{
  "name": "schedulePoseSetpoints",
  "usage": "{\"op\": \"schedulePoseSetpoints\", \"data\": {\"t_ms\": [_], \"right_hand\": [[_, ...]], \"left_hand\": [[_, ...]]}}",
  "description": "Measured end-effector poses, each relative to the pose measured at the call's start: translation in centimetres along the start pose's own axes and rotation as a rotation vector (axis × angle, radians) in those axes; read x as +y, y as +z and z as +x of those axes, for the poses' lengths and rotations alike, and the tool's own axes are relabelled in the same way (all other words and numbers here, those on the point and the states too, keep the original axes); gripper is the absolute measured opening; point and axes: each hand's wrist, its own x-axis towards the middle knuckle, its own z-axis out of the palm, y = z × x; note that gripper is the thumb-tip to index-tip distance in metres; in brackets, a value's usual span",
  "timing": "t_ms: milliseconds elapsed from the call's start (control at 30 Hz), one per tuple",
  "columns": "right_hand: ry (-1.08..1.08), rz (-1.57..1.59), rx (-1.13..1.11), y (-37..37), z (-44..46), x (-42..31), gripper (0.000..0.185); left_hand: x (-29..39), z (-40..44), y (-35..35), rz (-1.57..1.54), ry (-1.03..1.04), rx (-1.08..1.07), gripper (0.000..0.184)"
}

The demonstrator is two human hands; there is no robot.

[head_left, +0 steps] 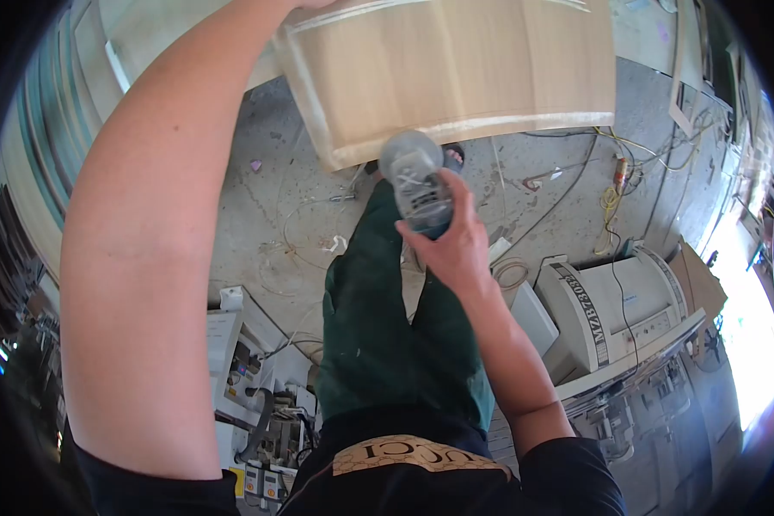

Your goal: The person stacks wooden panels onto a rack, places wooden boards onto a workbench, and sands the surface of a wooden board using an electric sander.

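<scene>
My right hand point(456, 241) is closed around a clear, greyish plastic bottle point(419, 189) with a rounded end and dark and white markings on its side. The bottle is held over my legs, just in front of the near edge of a large wooden panel point(456, 69). The panel has pale, whitish strips along its edges. My left arm stretches up the left side to the panel's far left part. Only a sliver of my left hand point(316, 3) shows at the top edge, so its fingers are hidden.
A white machine housing point(628, 301) stands at the right, with cables and a yellow cord point(611, 202) on the concrete floor beyond it. At the lower left is an opened machine point(267, 396) with exposed parts. Stacked boards point(47, 120) stand at the far left.
</scene>
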Motion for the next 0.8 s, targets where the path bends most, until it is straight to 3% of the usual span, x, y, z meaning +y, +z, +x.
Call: {"op": "schedulePoseSetpoints", "data": {"t_ms": [167,233,267,467,533,600,633,667,700,733,767,800], "right_hand": [[0.136,0.076,0.150,-7.5,2.0,3.3,0.091],[0.100,0.083,0.277,-10.1,2.6,5.0,0.092],[0.128,0.077,0.302,-11.5,3.0,6.2,0.091],[0.103,0.032,0.524,-18.0,4.1,13.0,0.089],[0.199,0.172,0.552,-19.0,3.2,13.3,0.092],[0.170,0.180,0.577,-19.2,1.7,14.0,0.090],[0.155,0.179,0.608,-19.2,0.8,14.5,0.088],[0.163,0.200,0.608,-19.1,0.2,15.1,0.088],[0.168,0.221,0.604,-18.9,-0.4,15.7,0.087],[0.163,0.247,0.601,-18.7,-1.0,16.3,0.088],[0.155,0.270,0.597,-18.8,-1.4,16.9,0.089],[0.128,0.274,0.579,-19.1,-1.9,17.2,0.089]], "left_hand": [[0.1,1.8,0.9,0.008,0.025,0.044,0.115],[-1.3,3.3,3.7,0.196,0.035,0.247,0.097],[-1.2,3.5,3.5,0.196,0.044,0.270,0.097],[0.5,1.8,3.3,0.232,-0.003,0.245,0.092],[1.5,0.3,5.4,0.016,-0.009,0.417,0.081],[5.8,-5.9,8.0,-0.301,0.115,0.498,0.063],[9.7,-10.8,8.1,-0.660,0.093,0.408,0.048],[12.5,-14.3,10.9,-0.847,0.106,0.447,0.038],[15.9,-18.4,11.4,-1.191,-0.085,0.171,0.032],[18.0,-20.6,13.9,-1.211,-0.138,0.109,0.031],[20.5,-21.9,18.2,-1.494,-0.347,0.022,0.035],[22.6,-22.2,17.8,-1.711,-0.588,-0.101,0.039]]}}
